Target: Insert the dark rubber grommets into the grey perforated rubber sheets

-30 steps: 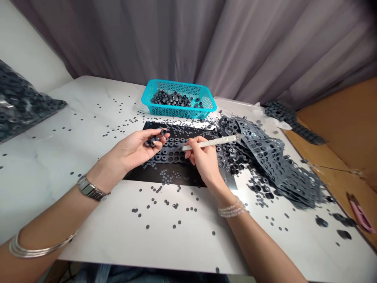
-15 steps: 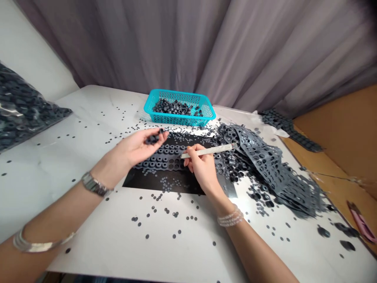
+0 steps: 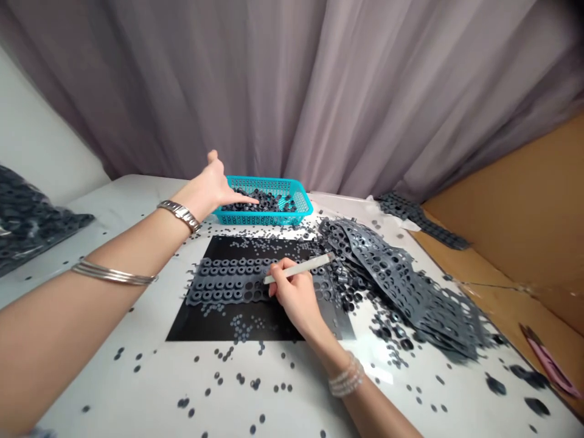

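My left hand (image 3: 214, 185) is stretched out over the near-left corner of a turquoise basket (image 3: 298, 210) that holds several small dark rubber rings (image 3: 269, 202). Its fingers are extended and flat, nothing visible in them. My right hand (image 3: 294, 295) pinches a thin white stick tool (image 3: 298, 267), tip resting near a grey rubber sheet of rings (image 3: 228, 280) that lies on a black mat (image 3: 214, 325).
A heap of punched-out grey rubber sheets (image 3: 406, 286) lies to the right. Small dark discs (image 3: 255, 383) litter the white table. A clear bag of dark rings (image 3: 27, 222) sits at far left. A brown board (image 3: 515, 243) and a pink tool (image 3: 550, 365) are at right.
My left hand, which was cupping several dark rings above the mat, has reached forward to the basket and opened. The right hand stays with the stick. The camera has tilted up.
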Action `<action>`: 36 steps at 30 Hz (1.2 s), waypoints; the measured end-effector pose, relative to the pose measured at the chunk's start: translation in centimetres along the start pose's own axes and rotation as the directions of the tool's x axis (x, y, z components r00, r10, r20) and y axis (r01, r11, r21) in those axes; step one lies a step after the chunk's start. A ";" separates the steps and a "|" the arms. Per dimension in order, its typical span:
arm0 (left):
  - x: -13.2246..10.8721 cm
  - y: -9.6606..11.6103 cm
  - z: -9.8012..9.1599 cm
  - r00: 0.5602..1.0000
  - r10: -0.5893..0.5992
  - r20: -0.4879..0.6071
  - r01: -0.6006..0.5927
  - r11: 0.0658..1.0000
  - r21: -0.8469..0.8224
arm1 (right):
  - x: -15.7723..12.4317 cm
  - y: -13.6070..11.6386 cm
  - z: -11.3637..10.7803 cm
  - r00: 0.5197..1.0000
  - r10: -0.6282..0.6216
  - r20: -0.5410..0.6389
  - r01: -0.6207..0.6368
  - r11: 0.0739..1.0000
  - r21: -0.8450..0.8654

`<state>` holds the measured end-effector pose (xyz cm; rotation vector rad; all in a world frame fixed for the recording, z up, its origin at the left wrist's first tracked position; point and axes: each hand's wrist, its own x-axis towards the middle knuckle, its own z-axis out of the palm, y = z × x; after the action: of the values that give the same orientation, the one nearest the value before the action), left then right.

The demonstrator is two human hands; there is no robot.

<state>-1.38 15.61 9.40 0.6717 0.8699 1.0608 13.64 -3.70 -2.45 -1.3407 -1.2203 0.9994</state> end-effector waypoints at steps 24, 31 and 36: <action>-14.2 -13.2 -9.1 0.828 0.284 0.483 -0.542 0.187 0.819 | -1.8 -1.2 1.5 0.973 -0.141 0.182 0.186 0.946 -0.264; -14.5 -12.6 -7.7 0.872 0.189 0.451 -0.477 0.127 0.869 | -1.9 -1.5 1.9 0.950 -0.228 0.214 0.294 0.882 -0.368; -14.8 -9.1 -8.1 0.969 0.240 0.066 -0.218 0.689 0.692 | -1.7 -1.1 1.8 0.968 -0.166 0.189 0.223 0.915 -0.337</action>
<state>-7.62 -0.94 1.93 1.4412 1.2531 0.9455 11.49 -5.14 -1.71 -1.3985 -1.6830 0.7746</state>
